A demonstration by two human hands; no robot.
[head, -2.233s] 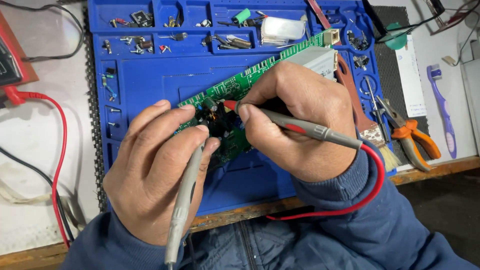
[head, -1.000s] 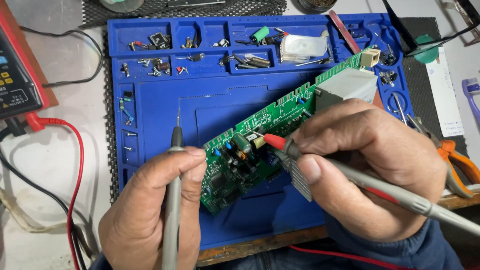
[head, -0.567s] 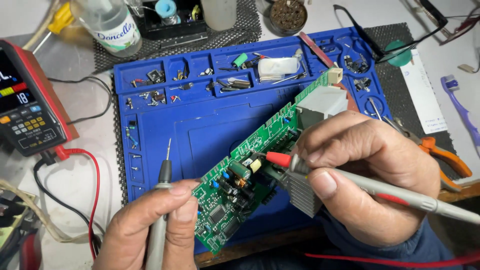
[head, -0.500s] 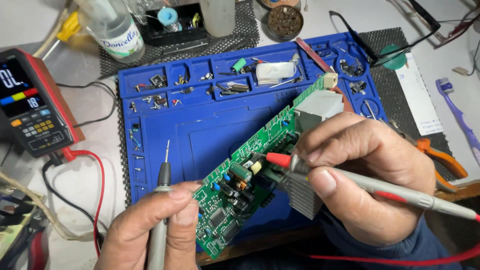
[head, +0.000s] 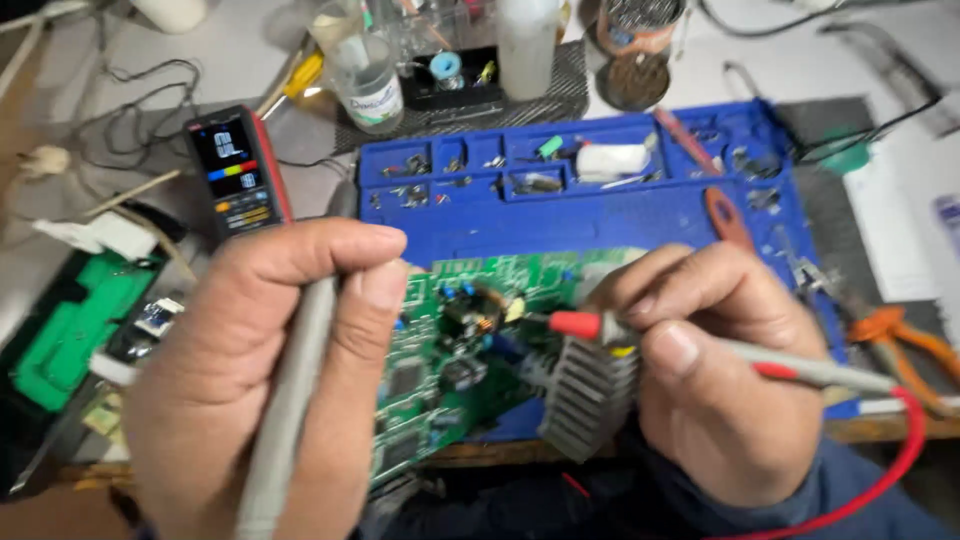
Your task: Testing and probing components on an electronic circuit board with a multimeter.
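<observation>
Cluttered table [head: 120, 60], blue mat [head: 620, 215] mid-table. Circuit board [head: 450, 350] now lifted nearer the front edge. Left hand [head: 270, 390] grip pinches grey probe [head: 290, 400], raised off it (meter [head: 240, 170] now visible); right hand [head: 720, 370] pinches red probe [head: 600, 326] onto board.

**One head camera, tilted down over the bench**

The single view came from the wearer's head, looking steeply down and slightly forward across the workbench. It sat close: the left hand [head: 265, 390] and right hand [head: 720, 370] filled the lower frame, the near one blurred. The blue mat [head: 600, 215] lay centre, the meter [head: 238, 170] upper left, and bottles lined the far edge. No second view overlapped it.
</observation>
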